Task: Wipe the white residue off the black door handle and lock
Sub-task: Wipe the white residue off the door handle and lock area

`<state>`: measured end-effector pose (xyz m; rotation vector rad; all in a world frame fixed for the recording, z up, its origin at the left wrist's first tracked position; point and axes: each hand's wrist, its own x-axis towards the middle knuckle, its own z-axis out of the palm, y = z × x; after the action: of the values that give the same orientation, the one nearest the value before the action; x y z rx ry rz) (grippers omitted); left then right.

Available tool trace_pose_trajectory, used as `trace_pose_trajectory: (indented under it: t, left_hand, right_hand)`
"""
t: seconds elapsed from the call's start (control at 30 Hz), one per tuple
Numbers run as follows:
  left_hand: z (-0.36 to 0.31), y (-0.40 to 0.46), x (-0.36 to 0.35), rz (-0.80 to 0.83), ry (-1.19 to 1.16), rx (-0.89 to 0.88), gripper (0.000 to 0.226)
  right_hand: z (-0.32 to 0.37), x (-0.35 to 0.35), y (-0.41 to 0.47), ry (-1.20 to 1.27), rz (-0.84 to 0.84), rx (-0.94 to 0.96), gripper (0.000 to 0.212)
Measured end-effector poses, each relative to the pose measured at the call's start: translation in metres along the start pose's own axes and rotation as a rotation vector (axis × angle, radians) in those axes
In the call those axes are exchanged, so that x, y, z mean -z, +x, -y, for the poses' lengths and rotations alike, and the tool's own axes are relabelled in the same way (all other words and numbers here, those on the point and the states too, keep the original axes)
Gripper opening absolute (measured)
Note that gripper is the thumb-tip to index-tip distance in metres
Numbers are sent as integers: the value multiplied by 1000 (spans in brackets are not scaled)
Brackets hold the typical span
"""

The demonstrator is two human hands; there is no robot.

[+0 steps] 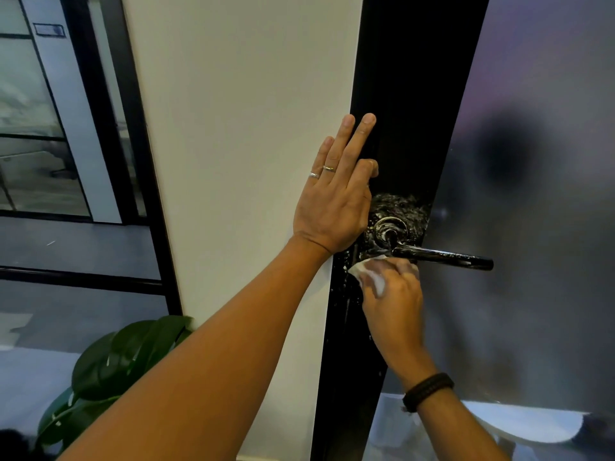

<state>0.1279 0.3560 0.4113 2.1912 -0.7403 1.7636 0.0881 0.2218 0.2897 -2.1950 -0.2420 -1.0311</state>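
Note:
A black lever handle sticks out to the right from a round rosette on the black door frame. White foamy residue speckles the rosette and the frame around it. My left hand lies flat with straight fingers across the white wall edge and the black frame, just left of the rosette. My right hand holds a white cloth pressed against the frame right under the handle's base. The lock below the handle is hidden by this hand.
Frosted glass fills the door right of the black frame. A white wall panel stands to the left. A green leafy plant sits low at the left. Black-framed glass partitions lie further left.

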Motion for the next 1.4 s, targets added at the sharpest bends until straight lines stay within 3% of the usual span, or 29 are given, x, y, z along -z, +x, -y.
trace_pose_trajectory:
  t: [0.1, 0.23, 0.3, 0.4, 0.47, 0.67, 0.83, 0.93, 1.13, 1.4]
  left_hand:
    - [0, 0, 0, 4, -4, 6, 22]
    - [0, 0, 0, 12, 5, 13, 22]
    - [0, 0, -1, 16, 10, 14, 22]
    - [-1, 0, -1, 17, 14, 12, 22]
    - [-1, 0, -1, 16, 14, 16, 22]
    - [-1, 1, -1, 17, 35, 19, 21]
    - [-1, 0, -2, 18, 29, 19, 21]
    - [0, 0, -1, 18, 29, 18, 21]
    - [1, -1, -3, 20, 30, 12, 21]
    - [1, -1, -4, 3, 30, 9, 21]
  right_hand:
    - [-11, 6, 7, 130, -49, -29, 16]
    - [-25, 16, 15, 401, -208, -293, 9]
    - [-30, 21, 12, 389, -268, -249, 9]
    - [-35, 16, 0, 272, -199, -57, 10]
    - [-42, 8, -10, 262, -182, -63, 13]
    - [-38, -5, -28, 369, -241, -241, 10]
    - [-33, -8, -34, 432, -186, -366, 21]
    - [-25, -18, -43, 492, -181, -467, 14]
    - [1, -40, -47, 781, -287, -667, 12]
    - [40, -51, -36, 1207, -565, -949, 11]
